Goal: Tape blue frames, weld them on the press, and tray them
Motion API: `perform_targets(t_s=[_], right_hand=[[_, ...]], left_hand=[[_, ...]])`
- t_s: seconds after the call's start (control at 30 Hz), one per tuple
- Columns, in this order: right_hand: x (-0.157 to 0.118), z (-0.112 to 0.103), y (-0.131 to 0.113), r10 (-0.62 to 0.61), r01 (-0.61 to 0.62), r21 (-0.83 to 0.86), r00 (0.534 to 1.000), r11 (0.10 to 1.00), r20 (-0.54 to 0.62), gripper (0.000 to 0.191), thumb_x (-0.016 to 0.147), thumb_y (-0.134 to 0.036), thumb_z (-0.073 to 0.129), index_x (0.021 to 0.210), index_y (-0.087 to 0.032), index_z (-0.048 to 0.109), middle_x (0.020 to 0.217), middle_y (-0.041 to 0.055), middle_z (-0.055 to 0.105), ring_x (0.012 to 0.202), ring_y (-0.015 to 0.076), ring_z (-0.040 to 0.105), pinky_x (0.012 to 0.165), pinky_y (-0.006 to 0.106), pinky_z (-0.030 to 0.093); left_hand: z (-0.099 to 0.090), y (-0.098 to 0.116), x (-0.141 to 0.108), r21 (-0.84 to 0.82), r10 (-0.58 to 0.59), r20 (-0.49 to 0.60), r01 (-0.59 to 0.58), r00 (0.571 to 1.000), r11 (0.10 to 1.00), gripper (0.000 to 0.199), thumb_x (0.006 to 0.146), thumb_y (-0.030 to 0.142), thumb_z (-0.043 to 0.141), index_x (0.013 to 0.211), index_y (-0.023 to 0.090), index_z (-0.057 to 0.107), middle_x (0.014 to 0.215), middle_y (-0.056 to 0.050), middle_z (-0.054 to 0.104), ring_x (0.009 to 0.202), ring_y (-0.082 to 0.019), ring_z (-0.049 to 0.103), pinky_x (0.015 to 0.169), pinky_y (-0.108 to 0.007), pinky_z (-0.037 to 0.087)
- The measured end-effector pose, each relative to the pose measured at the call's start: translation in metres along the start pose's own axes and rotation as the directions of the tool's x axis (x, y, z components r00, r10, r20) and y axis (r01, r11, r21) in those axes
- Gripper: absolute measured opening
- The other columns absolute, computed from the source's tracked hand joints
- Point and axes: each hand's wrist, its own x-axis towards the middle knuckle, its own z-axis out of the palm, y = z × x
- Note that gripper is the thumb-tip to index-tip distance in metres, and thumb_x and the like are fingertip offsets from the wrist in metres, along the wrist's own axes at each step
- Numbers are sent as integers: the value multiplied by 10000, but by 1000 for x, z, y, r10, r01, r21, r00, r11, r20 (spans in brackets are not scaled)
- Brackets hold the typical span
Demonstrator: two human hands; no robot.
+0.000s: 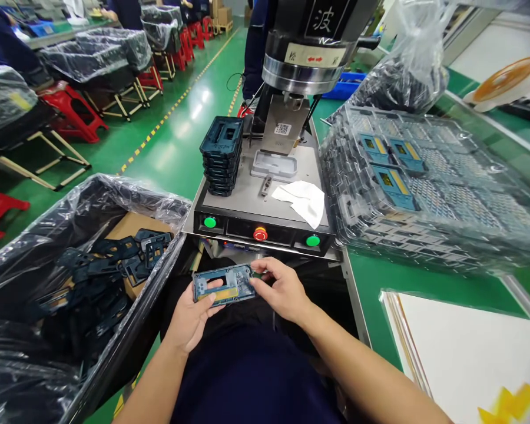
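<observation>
Over my lap I hold a dark blue-green plastic housing (pixel 241 274) with a rectangular window and a yellow strip along its lower edge. My left hand (pixel 188 318) is closed round its left end, the thumb on the front and fingers behind, partly seen through the window. At the other end, the thumb and fingers of my right hand (pixel 285 291) pinch the housing's right edge. Beyond my hands stands a press (pixel 309 59), its metal head above a pale grey fixture (pixel 274 165). A stack of similar dark housings (pixel 222 156) stands left of the fixture.
A white cloth (pixel 301 200) lies at the press table's front right, above the buttons. To the left, a plastic-lined bin (pixel 92 188) contains many loose housings. Stacked clear trays (pixel 441 194) with several housings stand on the right. White sheets (pixel 468 347) lie nearer me.
</observation>
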Motion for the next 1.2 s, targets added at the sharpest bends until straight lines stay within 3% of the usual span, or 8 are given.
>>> perform_targets(t_s=[0.2,0.4,0.63,0.77,0.87,1.0,1.1,1.2], right_hand=[[-10,-1,-10,-337,408,-314,906,857,258,200,779,-241,659,978,-214,659,1189,112,576,1184,276,510,997,477,450],[-10,7,-6,-300,426,-390,890,816,343,700,740,-278,692,1379,-155,434,1469,193,380,1402,358,277,1100,566,331],[5,-4,-4,-301,428,-336,879,839,369,732,721,-260,699,1397,-205,422,1413,155,478,1318,311,431,1087,491,376],[40,-34,4,-321,407,-397,909,822,267,734,702,-256,718,1379,-188,441,1393,161,482,1299,289,448,1077,464,392],[81,-67,8,-267,313,-474,950,823,164,717,698,-292,734,1351,-162,470,1367,161,502,1278,282,466,1078,458,388],[142,-108,14,-141,126,-563,990,817,16,701,670,-330,768,1299,-142,521,1294,141,566,1203,270,525,1062,421,394],[182,-130,23,-1,-31,-595,999,803,-54,686,661,-312,778,1286,-157,541,1277,119,583,1166,254,546,1037,369,406],[212,-145,34,114,-155,-587,988,795,-106,698,638,-323,797,1274,-162,559,1254,112,600,1127,259,570,998,360,428]], left_hand=[[0,1,-2,-20,21,12,-21,1000,1000,451,713,258,789,1104,188,575,1192,-113,654,1021,-287,662,878,-457,532],[-4,2,-3,-6,9,77,-8,997,1000,451,737,223,759,1142,194,564,1226,-125,638,1024,-293,659,870,-458,527],[-1,5,-3,39,37,82,-40,996,998,463,766,309,726,1179,190,557,1279,-125,598,1113,-280,607,939,-444,494],[-25,11,10,221,184,-54,-168,981,961,539,796,441,659,1241,188,491,1302,-139,566,1206,-277,540,1014,-452,447],[-65,18,29,681,424,-184,-195,887,705,552,789,493,591,1209,148,497,1295,-172,550,1217,-303,521,1062,-458,390],[-121,23,49,994,621,-101,99,777,37,575,851,497,389,1228,81,514,1284,-210,535,1254,-370,457,1063,-486,347],[-150,13,54,949,502,-239,309,831,-58,611,876,518,303,1262,85,496,1251,-220,557,1127,-400,546,927,-505,428],[-160,-2,54,942,422,-245,317,873,-111,567,903,470,233,1288,113,447,1184,-197,593,993,-378,613,834,-482,452]])
